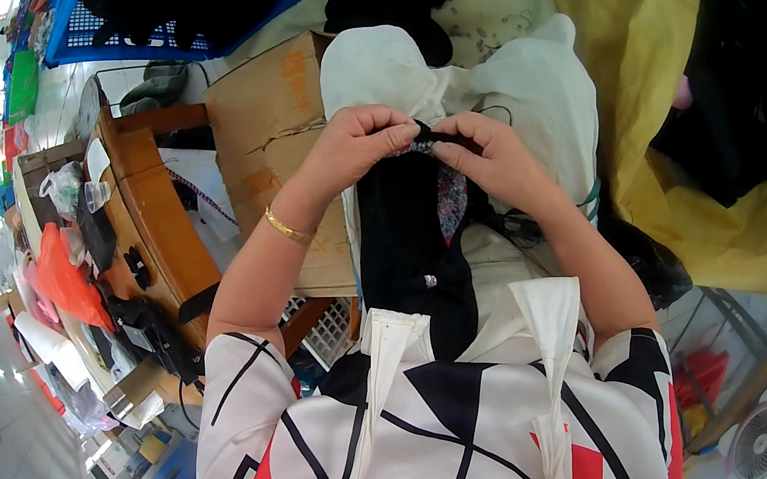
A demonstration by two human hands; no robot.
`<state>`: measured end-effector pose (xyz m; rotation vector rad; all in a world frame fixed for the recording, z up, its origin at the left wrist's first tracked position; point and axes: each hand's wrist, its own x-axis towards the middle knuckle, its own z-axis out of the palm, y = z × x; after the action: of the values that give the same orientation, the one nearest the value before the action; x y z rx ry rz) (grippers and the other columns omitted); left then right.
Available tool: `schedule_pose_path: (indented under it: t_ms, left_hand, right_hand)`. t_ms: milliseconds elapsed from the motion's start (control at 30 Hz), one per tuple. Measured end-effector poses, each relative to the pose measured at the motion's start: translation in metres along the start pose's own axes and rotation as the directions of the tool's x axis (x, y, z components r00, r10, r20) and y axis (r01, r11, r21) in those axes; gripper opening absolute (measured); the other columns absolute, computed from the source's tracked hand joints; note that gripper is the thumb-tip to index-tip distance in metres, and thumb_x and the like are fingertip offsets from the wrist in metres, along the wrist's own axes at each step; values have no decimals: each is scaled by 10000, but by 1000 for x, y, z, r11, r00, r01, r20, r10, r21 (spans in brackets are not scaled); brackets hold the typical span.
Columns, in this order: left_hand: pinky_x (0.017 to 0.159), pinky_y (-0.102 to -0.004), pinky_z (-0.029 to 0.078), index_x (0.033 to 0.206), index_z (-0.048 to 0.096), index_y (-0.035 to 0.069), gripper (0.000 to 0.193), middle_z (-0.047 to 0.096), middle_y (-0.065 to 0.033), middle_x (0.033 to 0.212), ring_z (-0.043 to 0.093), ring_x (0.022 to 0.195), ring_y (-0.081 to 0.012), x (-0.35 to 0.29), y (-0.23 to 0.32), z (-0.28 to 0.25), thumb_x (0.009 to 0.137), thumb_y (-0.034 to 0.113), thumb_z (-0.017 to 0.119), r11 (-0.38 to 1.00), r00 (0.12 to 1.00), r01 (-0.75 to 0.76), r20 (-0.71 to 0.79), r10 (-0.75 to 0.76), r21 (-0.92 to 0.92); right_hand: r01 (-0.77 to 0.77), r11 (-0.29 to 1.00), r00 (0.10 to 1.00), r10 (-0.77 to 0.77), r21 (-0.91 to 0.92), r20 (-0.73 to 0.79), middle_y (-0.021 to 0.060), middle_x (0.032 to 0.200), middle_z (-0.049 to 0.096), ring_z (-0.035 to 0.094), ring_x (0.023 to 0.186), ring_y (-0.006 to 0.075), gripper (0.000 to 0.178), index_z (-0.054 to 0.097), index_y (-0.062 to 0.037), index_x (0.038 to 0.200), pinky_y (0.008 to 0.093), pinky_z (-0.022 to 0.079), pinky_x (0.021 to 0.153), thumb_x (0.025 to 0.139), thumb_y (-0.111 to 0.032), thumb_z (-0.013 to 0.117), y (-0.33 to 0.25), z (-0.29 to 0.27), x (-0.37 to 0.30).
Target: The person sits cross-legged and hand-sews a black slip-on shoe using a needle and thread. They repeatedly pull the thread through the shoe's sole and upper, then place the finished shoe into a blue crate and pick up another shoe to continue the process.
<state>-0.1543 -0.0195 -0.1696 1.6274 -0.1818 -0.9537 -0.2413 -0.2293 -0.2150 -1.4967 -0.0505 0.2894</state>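
A long black fabric piece (410,234) lies over my lap, with a speckled multicoloured patch (451,205) showing along its right part. My left hand (366,143) pinches its top edge between thumb and fingers. Close beside it, my right hand (490,159) pinches the same edge, and a short stretch of dark, speckled cloth runs between both thumbs. A small pale mark (430,281) sits lower down on the black fabric. White cloth (377,66) covers my knees under and behind the hands.
A blue crate (82,37) of black items stands at far left. Yellow cloth (619,106) with dark pieces on it spreads at far right. A cardboard box (267,119) and wooden table (156,207) are on my left. A pink-white fan (763,443) stands right.
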Motion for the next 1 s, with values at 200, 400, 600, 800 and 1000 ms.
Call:
schedule_pose_path:
  t_ms: [200,400,600,800,1000]
  left_hand:
    - [665,-193,405,945,701,-2,189,597,41,787,498,726,-40,2,-3,1,955,184,672,997,1000,19,-18,-21,-77]
    - [668,-200,404,951,700,-4,203,587,46,785,492,729,-44,0,1,2,961,196,663,995,1000,21,11,-20,-102]
    - [672,-204,417,961,701,-15,225,594,36,810,502,742,-48,-2,0,2,951,209,684,998,1000,-14,10,15,-65]
    - [670,-202,426,924,698,-10,208,593,39,787,509,734,-45,-4,0,2,947,196,686,998,999,19,-28,-21,-67]
    - [657,-197,421,902,692,-9,206,592,45,769,506,719,-40,-2,-1,5,945,193,688,995,997,-11,-72,4,-97]
  right_hand:
    - [-101,989,989,112,107,-100,-23,927,609,524,813,54,266,637,-18,1131,228,448,737,978,-235,645,-8,-5,-10]
    - [-70,996,988,61,-54,-143,-23,886,586,522,784,63,251,661,-14,1051,240,447,707,968,-251,657,-13,-8,-12]
    - [-7,984,971,-36,-178,-235,49,810,598,561,739,167,111,673,-30,926,289,462,662,889,-124,717,-23,-4,-15]
    - [309,659,855,-508,-686,-102,62,746,556,570,714,270,120,633,-80,832,364,475,595,778,-87,740,-39,-2,-16]
    - [494,552,833,-523,-672,183,39,742,540,568,720,239,165,623,-111,822,356,490,589,752,-161,763,-41,15,-36]
